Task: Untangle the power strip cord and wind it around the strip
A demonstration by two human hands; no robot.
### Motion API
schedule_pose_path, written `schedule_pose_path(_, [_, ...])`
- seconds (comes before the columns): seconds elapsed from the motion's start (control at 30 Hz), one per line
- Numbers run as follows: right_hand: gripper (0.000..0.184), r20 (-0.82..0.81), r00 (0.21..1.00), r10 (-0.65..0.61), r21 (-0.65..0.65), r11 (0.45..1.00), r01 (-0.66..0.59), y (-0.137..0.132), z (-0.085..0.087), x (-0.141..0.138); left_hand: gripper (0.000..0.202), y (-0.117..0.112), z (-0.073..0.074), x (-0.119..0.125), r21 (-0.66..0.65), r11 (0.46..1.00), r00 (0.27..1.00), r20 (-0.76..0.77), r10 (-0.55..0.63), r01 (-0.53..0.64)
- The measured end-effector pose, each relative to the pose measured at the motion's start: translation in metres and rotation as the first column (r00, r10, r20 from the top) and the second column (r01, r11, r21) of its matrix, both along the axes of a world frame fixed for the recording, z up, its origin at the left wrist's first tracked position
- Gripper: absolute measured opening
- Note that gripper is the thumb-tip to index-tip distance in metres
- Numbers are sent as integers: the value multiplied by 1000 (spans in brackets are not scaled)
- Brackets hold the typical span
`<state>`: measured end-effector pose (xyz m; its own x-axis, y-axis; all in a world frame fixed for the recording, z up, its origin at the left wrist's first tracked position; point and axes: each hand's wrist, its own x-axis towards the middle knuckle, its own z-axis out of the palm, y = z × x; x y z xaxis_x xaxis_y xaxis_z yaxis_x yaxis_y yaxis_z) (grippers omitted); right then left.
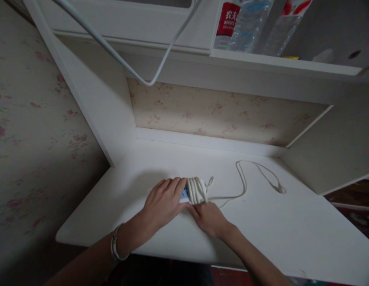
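Note:
A power strip with a blue socket face is held just above the desk. Several turns of its white cord are wound around the strip's right part. My left hand is closed over the strip's left end, fingers on top. My right hand is closed at the near side of the coil, its thumb by the strip's lower edge; its other fingers are partly hidden. From the coil a loose length of cord runs right over the desk to a white plug.
The white desk has panels at both sides. Overhead, a shelf carries clear plastic bottles. A thick white cable hangs in a loop at upper left. Floral wallpaper covers the left wall.

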<state>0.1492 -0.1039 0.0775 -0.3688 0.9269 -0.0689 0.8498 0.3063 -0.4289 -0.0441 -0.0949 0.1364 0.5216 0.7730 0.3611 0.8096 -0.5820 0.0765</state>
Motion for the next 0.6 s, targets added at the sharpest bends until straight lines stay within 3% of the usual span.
schedule_pose_path(0.13, [39, 236, 966, 103, 146, 979, -140, -17, 12, -6, 37, 15, -6, 0, 31, 992, 990, -68, 123, -121])
schedule_pose_path(0.3, [40, 184, 970, 159, 256, 945, -203, -17, 39, 0, 26, 22, -17, 2, 80, 985, 975, -152, 161, -150])
schedule_pose_path(0.6, [52, -49, 991, 125, 304, 947, -105, 24, 67, 10, 26, -2, -31, 11, 3, 990, 964, -228, -134, 138])
